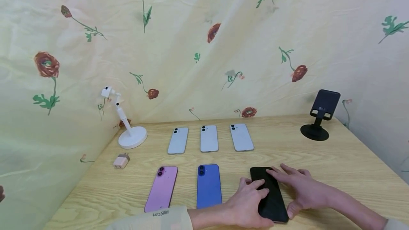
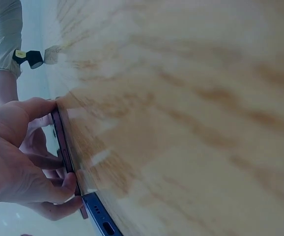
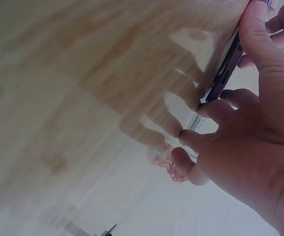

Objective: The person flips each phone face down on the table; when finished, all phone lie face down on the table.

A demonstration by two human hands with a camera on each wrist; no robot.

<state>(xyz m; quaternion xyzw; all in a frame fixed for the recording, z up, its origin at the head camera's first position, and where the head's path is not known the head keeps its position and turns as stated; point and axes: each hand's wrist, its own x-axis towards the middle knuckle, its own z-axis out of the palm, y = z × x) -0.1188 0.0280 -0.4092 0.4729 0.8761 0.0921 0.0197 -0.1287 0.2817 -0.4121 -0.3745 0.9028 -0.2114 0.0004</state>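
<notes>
A smartphone [image 1: 274, 201] with a black screen facing up lies at the front right of the wooden table. My left hand [image 1: 247, 203] holds its left side, the thumb near the bottom end and bent fingers over the screen. At the right side, my right hand [image 1: 308, 189] holds the same phone with its thumb by the lower corner and a finger at the upper one. Both wrist views show thumb and fingers along the phone's thin edge [image 2: 63, 137]. To the left lie a blue phone [image 1: 209, 185] and a pink phone [image 1: 162, 189], backs up.
Three white phones [image 1: 209, 139] lie in a row behind. A white stand [image 1: 132, 137] and a pink-and-white charger plug [image 1: 121, 160] are at the left. A black phone stand [image 1: 314, 132] stands at the back right. Flower-patterned cloth [image 1: 179, 45] hangs behind the table.
</notes>
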